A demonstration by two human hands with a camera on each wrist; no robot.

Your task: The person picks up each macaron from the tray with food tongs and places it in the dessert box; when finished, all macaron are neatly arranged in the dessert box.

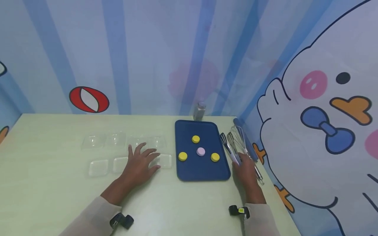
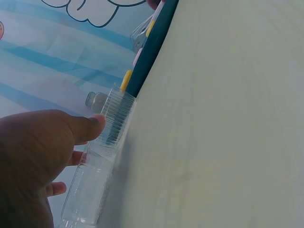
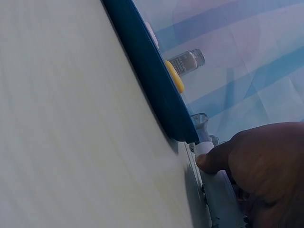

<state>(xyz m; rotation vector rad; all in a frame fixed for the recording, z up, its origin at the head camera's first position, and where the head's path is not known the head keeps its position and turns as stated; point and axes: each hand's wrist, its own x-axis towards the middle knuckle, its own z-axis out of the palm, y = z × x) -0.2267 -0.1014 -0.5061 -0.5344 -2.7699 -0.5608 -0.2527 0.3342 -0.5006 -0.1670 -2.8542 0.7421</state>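
Observation:
My left hand [image 1: 141,166] hovers over or rests on the clear plastic boxes [image 1: 98,167], fingers spread; contact is hard to tell. In the left wrist view, the thumb lies in front of a ridged clear box [image 2: 90,190]. To the right, my right hand [image 1: 245,170] grips the pale handle [image 3: 216,190] of a utensil with a slotted head [image 1: 223,138], thumb along the handle. Beside it lie another flat-headed metal utensil [image 1: 231,140] and a wire whisk [image 1: 240,137]. The curled fingers are mostly hidden.
Between the hands lies a dark blue tray [image 1: 203,172] carrying several yellow macarons [image 1: 182,156] and one pink macaron [image 1: 200,151]. A small glass jar [image 1: 199,111] stands behind it. A blue rod [image 1: 246,141] lies near the table's right edge. Printed curtains border the table.

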